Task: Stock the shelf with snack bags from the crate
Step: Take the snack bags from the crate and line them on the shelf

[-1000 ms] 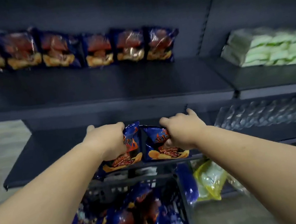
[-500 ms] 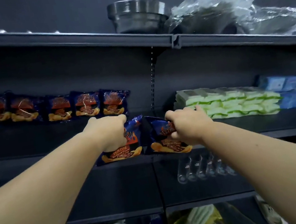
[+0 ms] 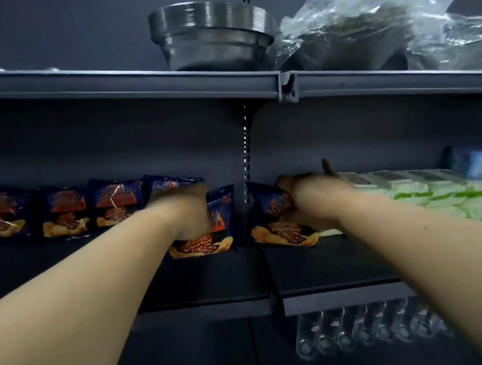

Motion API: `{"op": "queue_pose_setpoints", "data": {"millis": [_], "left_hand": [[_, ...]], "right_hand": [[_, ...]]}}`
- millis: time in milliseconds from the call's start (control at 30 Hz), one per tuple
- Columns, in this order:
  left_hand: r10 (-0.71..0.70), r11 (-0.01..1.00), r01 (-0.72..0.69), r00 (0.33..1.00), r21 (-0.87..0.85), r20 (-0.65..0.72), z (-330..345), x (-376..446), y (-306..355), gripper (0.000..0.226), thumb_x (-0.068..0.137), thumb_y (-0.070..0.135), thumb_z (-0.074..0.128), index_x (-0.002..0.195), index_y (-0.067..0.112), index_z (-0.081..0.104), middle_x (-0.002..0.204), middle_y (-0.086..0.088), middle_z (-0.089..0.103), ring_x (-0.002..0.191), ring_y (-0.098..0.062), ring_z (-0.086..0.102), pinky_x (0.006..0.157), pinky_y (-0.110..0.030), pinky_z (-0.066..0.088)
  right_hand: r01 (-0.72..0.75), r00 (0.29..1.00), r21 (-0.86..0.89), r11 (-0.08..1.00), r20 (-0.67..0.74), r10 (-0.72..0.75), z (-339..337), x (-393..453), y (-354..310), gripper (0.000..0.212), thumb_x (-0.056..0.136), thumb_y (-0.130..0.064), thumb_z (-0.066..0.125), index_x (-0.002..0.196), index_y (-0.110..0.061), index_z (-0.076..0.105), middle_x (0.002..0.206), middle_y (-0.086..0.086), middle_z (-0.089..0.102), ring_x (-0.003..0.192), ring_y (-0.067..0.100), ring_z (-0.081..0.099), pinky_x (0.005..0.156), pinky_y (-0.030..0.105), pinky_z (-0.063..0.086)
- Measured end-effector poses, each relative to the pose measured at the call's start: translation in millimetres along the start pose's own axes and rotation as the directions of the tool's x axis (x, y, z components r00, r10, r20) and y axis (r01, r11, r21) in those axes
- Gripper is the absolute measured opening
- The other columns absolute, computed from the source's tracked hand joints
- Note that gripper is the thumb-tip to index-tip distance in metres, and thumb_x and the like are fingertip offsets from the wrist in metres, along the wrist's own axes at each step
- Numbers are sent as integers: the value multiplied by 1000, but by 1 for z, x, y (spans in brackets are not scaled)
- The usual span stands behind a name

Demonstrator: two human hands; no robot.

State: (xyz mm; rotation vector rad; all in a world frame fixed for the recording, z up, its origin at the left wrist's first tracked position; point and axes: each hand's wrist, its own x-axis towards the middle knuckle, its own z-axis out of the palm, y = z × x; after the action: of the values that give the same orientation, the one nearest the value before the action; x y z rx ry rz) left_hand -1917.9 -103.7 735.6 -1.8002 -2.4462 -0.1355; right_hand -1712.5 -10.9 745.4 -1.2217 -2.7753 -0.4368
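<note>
On the middle shelf [image 3: 205,285], I see my left hand [image 3: 186,213] gripping one barbecue chip bag [image 3: 210,237] upright at the end of the chip-bag row [image 3: 58,214]. My right hand [image 3: 315,202] clutches a second barbecue chip bag [image 3: 274,224] just beside the green packets [image 3: 444,197].

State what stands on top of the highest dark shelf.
On the highest dark shelf stand stacked steel bowls and crumpled clear plastic wrapping. What the wrapping covers cannot be made out.
</note>
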Motion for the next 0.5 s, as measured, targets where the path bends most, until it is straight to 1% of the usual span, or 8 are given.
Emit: {"op": "queue_pose_setpoints", "data": {"millis": [67,100,167,200,267,333,400,500], "left_hand": [[28,999,-28,1000,-16,4,3,26,-8,43,87,41,58,121,21,42,98,3,55,93,-21,55,85,-35,42],[54,998,-54,998,-19,-13,6,39,-11,44,87,43,59,121,20,43,101,2,55,94,-20,54,86,-34,41],[107,994,-107,993,-9,-54,11,66,-16,47,85,43,63,121,17,47,103,0,55,92,-17,52,81,-30,43],[121,993,-121,991,-3,-60,14,78,-17,51,84,42,65,123,15,47,107,-1,55,93,-17,51,81,-29,44],[129,992,-129,991,11,-35,19,101,-19,58,83,42,66,129,14,45,117,-4,54,100,-19,51,87,-31,46],[133,991,-133,991,22,5,21,120,-17,55,84,39,66,128,15,45,116,-4,52,101,-20,51,89,-35,47],[143,990,-144,989,9,24,22,137,-13,47,85,34,65,124,15,46,112,-3,53,97,-19,51,86,-33,48],[145,989,-144,989,-24,38,26,159,-8,43,85,28,65,122,16,47,110,-1,55,93,-18,52,81,-31,48]], "right_hand": [[53,999,20,998,11,-53,7,27,6,59,91,-56,51,140,-29,32,145,0,46,136,22,39,117,49,-6],[76,997,33,997,4,-76,11,40,10,57,91,-54,52,139,-29,32,147,0,44,138,21,36,118,46,-5],[107,994,50,993,-24,-106,18,63,18,56,91,-51,55,136,-26,35,144,2,47,135,20,40,120,42,3],[114,993,62,992,-29,-113,22,73,20,56,90,-50,56,135,-24,37,140,3,51,132,21,43,119,40,7],[124,992,71,990,-32,-123,29,92,25,56,90,-47,58,135,-20,38,135,7,55,125,25,49,114,36,16],[126,992,49,991,-21,-125,35,109,29,56,90,-42,60,135,-17,39,133,9,55,121,28,51,109,33,23],[121,993,35,992,-5,-121,43,125,34,59,89,-40,61,137,-16,38,134,10,54,120,29,51,105,32,29],[108,993,31,994,48,-109,53,145,43,63,90,-37,61,143,-15,34,140,11,49,125,30,47,108,33,27]]}}
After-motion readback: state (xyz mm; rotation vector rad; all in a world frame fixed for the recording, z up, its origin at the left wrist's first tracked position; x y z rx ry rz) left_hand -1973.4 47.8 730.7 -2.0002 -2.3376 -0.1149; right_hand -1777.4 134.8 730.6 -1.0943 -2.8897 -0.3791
